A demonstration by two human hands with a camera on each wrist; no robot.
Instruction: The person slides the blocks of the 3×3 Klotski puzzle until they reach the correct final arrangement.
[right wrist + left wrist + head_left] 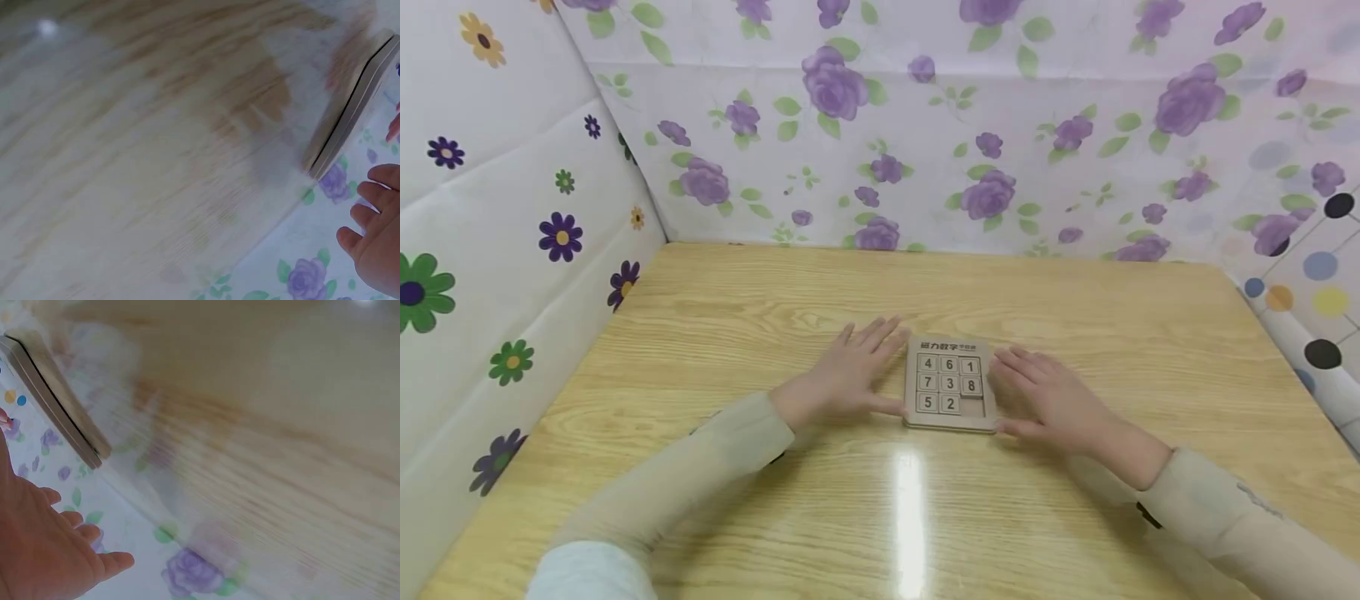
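We note the number-tile puzzle [950, 383] lying flat on the table [775, 300] between the two hands, to the right of the left hand [850, 379] and to the left of the right hand [1052, 400], its longer axis, as we judge it, running away from the person. Both hands are relaxed with fingers extended, grasping nothing, thumbs at the puzzle's near corners; whether either thumb touches the edge we cannot tell. Key relation: the vacant slot [973, 407] sits at the near right of the grid, so we judge the right hand nearer it.
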